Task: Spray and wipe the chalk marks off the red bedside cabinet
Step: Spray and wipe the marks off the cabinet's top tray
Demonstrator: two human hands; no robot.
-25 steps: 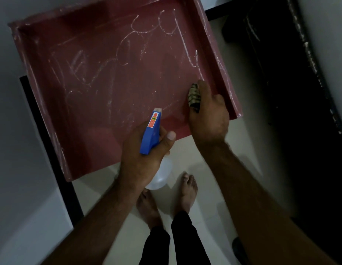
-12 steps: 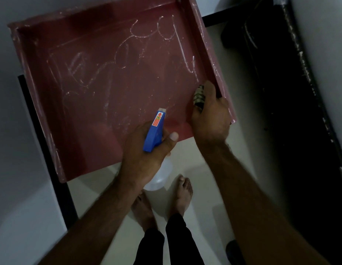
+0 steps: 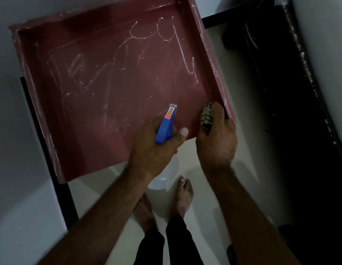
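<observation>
Spray bottle (image 3: 167, 123) aimed at the red cabinet (image 3: 93, 146)

The left hand (image 3: 153, 148) grips the blue-headed bottle, nozzle pointing forward. The right hand (image 3: 217, 142) beside it clutches a patterned cloth (image 3: 207, 115) at the near corner. Thin white chalk marks (image 3: 124, 60) lie ahead and left, on the smooth rimmed top.

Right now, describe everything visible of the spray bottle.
The spray bottle has a blue plastic head with a pale nozzle tip and a red-orange arrow sticker; its translucent body shows below the left hand, which grips the neck, thumb alongside the head. It is held over the near edge of the red bedside cabinet, nozzle aimed at its chalk-marked top.
</observation>
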